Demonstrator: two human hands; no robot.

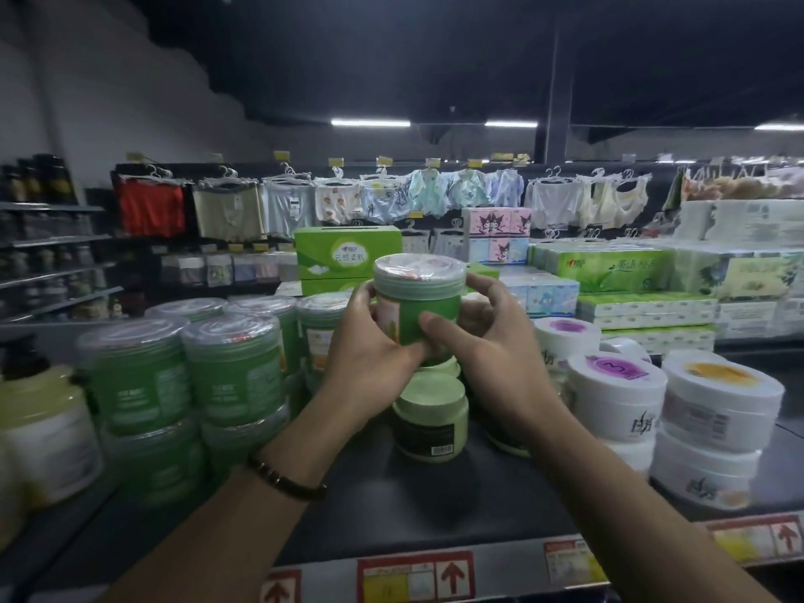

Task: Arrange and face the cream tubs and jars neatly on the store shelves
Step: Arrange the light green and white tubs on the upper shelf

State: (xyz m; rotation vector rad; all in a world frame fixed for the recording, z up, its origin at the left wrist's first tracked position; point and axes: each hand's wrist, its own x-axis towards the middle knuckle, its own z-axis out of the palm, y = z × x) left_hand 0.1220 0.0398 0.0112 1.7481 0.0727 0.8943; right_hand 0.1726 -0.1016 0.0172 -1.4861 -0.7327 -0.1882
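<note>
A green cream tub [428, 306] with a clear-wrapped lid is held up above the dark shelf [391, 498], over a pale green jar with a black label [430, 422]. My left hand [374, 367] grips its left side and base. My right hand [483, 354] grips its right side, thumb across the front. Stacked green tubs [230, 367] stand to the left. White tubs with purple and orange tops [618, 396] stand to the right.
A pale yellow pump bottle [39, 428] stands at the far left. Green and white tissue packs [609, 272] sit behind the tubs. Clothes on hangers [304, 198] line the back wall. Price labels with red arrows [417, 576] run along the shelf's front edge.
</note>
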